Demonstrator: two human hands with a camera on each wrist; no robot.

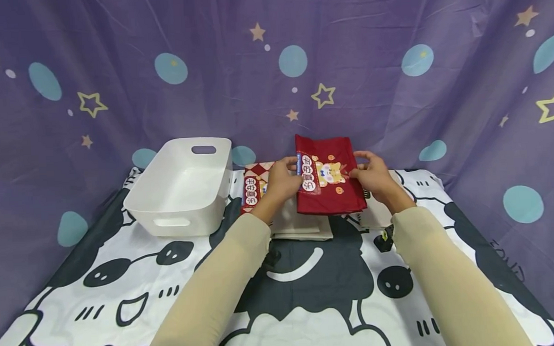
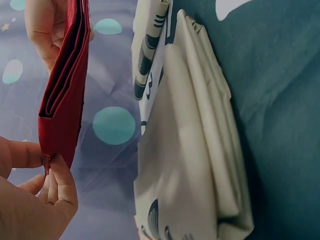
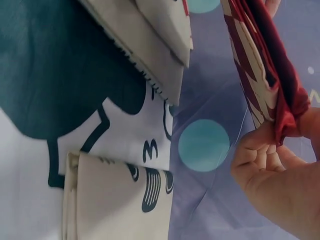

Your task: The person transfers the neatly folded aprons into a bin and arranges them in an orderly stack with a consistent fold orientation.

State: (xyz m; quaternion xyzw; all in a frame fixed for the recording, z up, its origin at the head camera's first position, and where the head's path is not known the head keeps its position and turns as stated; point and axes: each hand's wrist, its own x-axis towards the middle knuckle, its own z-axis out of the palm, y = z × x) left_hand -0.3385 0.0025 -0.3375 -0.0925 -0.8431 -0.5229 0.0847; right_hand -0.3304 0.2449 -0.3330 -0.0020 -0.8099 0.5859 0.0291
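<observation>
A folded red cloth [image 1: 330, 178] with a cartoon animal and a lettered label is held upright above the table. My left hand [image 1: 284, 187] pinches its left edge, and my right hand [image 1: 377, 179] grips the right edge. Seen from the left wrist, the red cloth [image 2: 62, 115] shows several folded layers. A red-and-cream checked face of the cloth [image 3: 250, 65] shows in the right wrist view. Beneath and behind my left forearm lie folded cream cloths [image 1: 302, 226] and a checked, labelled cloth [image 1: 252, 194]. Another folded cream cloth [image 1: 374, 215] lies below my right hand.
To the left stands a white plastic bin [image 1: 204, 215] with handle holes; nothing shows inside it. A black-and-white cartoon cloth [image 1: 291, 291] covers the table. Behind hangs a purple curtain [image 1: 236, 92] with stars and blue dots. A small dark object [image 1: 384, 240] sits near my right wrist.
</observation>
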